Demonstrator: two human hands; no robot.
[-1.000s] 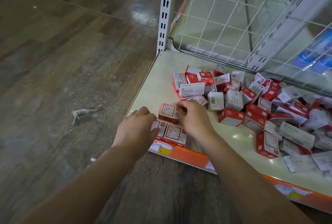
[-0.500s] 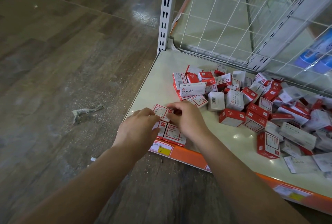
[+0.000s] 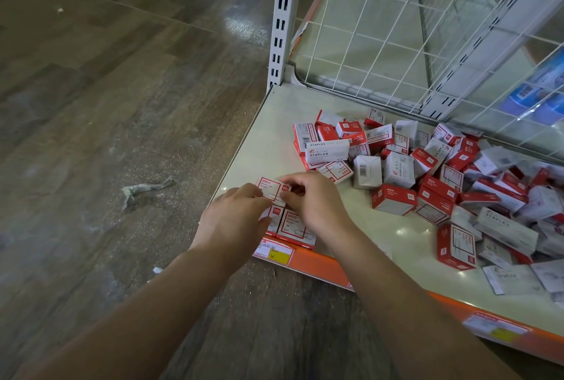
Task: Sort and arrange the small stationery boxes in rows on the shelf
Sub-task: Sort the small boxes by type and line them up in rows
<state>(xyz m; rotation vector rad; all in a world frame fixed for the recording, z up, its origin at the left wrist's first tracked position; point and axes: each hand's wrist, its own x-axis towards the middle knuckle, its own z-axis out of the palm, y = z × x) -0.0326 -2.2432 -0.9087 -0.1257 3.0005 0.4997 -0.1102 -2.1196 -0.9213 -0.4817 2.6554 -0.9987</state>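
A crumpled scrap of grey paper lies on the dark wood-look floor. On the cream shelf with an orange front edge, the left hand and right hand share one small red-and-white paper-clip box, each grip closed on it by the fingertips, just behind two like boxes lying flat at the front corner. Further right sits a white carton printed STAPLES, then a loose heap of red and white boxes below the white wire-grid back panel.
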